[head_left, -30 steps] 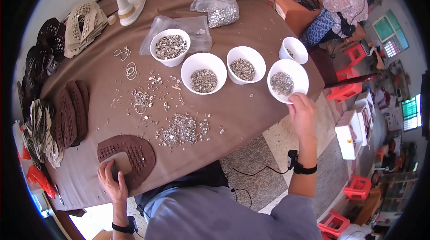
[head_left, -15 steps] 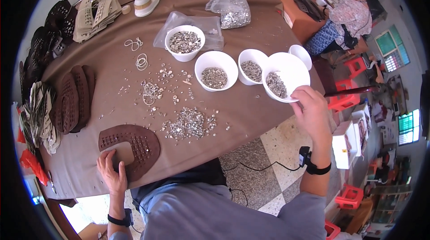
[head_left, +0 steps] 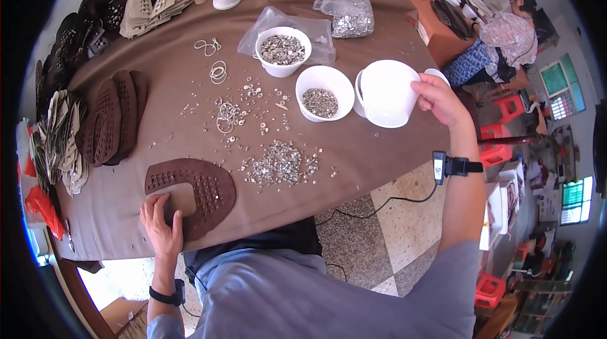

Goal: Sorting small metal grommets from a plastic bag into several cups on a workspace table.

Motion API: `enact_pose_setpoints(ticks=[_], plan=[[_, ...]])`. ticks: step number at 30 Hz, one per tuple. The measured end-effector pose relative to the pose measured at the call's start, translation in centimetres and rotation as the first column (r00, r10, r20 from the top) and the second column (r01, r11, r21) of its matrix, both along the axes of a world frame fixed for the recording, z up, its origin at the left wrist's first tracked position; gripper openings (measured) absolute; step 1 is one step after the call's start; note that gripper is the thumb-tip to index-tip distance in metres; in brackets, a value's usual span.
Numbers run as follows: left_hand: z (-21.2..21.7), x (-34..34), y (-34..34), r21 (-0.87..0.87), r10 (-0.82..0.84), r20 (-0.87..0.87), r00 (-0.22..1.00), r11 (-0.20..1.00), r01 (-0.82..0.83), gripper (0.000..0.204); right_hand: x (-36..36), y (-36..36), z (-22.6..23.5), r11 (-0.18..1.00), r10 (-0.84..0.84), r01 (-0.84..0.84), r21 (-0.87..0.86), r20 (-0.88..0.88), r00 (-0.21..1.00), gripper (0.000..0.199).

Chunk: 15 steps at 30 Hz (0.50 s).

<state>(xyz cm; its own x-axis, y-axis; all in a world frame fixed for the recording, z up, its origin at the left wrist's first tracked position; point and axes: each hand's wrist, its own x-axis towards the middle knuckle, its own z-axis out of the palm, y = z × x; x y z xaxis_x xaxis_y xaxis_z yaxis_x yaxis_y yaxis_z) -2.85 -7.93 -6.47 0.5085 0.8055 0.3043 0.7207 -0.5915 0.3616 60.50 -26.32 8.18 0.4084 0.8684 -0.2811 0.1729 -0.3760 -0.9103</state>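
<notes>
My right hand [head_left: 439, 97] pinches the rim of a white bowl [head_left: 389, 95]. The bowl is tipped so that its smooth outside shows and its inside is hidden. It covers most of another white bowl [head_left: 360, 95], of which only the left edge shows. My left hand [head_left: 162, 228] has its thumb and fingers around a tan block with a dark side [head_left: 183, 200]. This block sits in the opening of a dark brown U-shaped piece [head_left: 215, 193] dotted with holes and small studs, near the table's front edge.
Loose shiny studs [head_left: 281, 163] lie mid-table. Beyond them stand a white bowl of small studs [head_left: 305, 102] and another white bowl [head_left: 260, 42]. A clear bag of studs [head_left: 354, 23] is at the back. Brown pieces [head_left: 101, 127] lie left; another person [head_left: 506, 38] sits far right.
My right hand has tipped the bowl over toward the bowl beside it, hiding the studs that showed inside. My left hand stays on the block. The whole view has shifted slightly.
</notes>
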Motion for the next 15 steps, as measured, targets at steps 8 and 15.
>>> enact_pose_setpoints(ticks=[8, 15], plan=[[-0.2, -0.1, 0.0, -0.002, 0.004, 0.003, 1.0, 1.0, -0.004, 0.044, 3.7, 0.0, -3.5, 0.964, -0.246, 0.25, -0.085, -0.636, 0.732, 0.023], [-0.3, 0.0, 0.3, 0.004, -0.009, 0.001, 1.0, 1.0, 0.009, 0.045, 3.7, -1.4, -5.0, 0.918, -0.271, 0.394, -0.049, -0.802, 0.533, 0.024]])
